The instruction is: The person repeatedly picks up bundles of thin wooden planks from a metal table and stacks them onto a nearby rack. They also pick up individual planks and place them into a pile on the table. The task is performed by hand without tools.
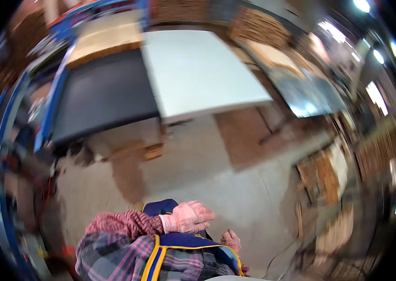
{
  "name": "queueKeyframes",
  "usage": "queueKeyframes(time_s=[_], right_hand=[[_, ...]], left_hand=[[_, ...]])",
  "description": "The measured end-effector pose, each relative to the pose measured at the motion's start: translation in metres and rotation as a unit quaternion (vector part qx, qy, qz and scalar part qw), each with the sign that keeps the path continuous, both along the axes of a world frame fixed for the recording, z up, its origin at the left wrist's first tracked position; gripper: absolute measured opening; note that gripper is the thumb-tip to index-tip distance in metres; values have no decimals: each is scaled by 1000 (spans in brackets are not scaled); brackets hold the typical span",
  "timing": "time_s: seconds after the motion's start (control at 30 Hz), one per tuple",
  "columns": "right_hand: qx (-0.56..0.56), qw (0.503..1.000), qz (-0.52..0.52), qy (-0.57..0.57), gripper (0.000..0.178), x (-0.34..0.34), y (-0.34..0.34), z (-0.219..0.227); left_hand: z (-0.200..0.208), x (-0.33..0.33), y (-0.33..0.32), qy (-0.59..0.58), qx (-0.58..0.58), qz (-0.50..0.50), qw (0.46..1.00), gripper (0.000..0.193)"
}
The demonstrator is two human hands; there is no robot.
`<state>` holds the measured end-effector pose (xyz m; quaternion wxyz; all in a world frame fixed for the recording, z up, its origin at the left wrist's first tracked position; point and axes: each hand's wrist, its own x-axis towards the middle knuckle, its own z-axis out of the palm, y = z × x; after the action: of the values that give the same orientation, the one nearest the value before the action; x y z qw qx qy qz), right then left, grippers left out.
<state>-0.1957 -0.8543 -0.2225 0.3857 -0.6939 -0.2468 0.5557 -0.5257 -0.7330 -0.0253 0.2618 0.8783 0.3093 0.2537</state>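
Roughly, nearest thing: navy apron with yellow trim (186, 240), worn over a plaid shirt (113, 255), lying directly beneath the left hand's fingers.
Left hand (187, 218): gloved in pale pink knit, fingers loosely curled and resting across the apron's top edge; grasping nothing that I can make out.
Right hand (231, 240): gloved too, just below and right of the left, mostly hidden; cannot tell its spread.
Apron axis: trim runs sideways under the fingers.
Beyond fingertips: bare concrete floor (216, 173), then a white panel (198, 70) beside a dark panel (104, 96).
Room: blurred workshop, blue frame (50, 100) far left.
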Motion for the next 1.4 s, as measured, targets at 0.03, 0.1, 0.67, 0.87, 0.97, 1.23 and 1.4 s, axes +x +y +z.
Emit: queueKeyframes(time_s=[0.03, 0.1, 0.67, 0.87, 0.97, 1.23, 1.4], right_hand=[[-18, 997, 4, -69, 48, -3, -20, -6], [-76, 978, 24, -191, 41, -27, -20, 7], [73, 928, -191, -312, 21, 17, 210, -3], [-146, 923, -42, -353, 18, 100, 110, -18], [-226, 878, 76, -415, 21, 97, 61, -19], [-226, 903, 185, -316, 18, 157, 108, -83], [-158, 857, 241, -427, 18, 266, 260, -102]], left_hand=[[-2, 7, 12, 0, -12, -55, 998, 35], [-3, 4, 37, 15, 5, -103, 995, 43], [-121, 226, 209, 236, -154, -277, 919, 50], [-146, 249, 281, 276, -141, -300, 902, 60], [-145, 226, 320, 400, -188, -245, 863, 65], [-200, 168, 370, 401, -214, -116, 883, 63], [-174, 228, 392, 351, -292, -59, 888, 63]])
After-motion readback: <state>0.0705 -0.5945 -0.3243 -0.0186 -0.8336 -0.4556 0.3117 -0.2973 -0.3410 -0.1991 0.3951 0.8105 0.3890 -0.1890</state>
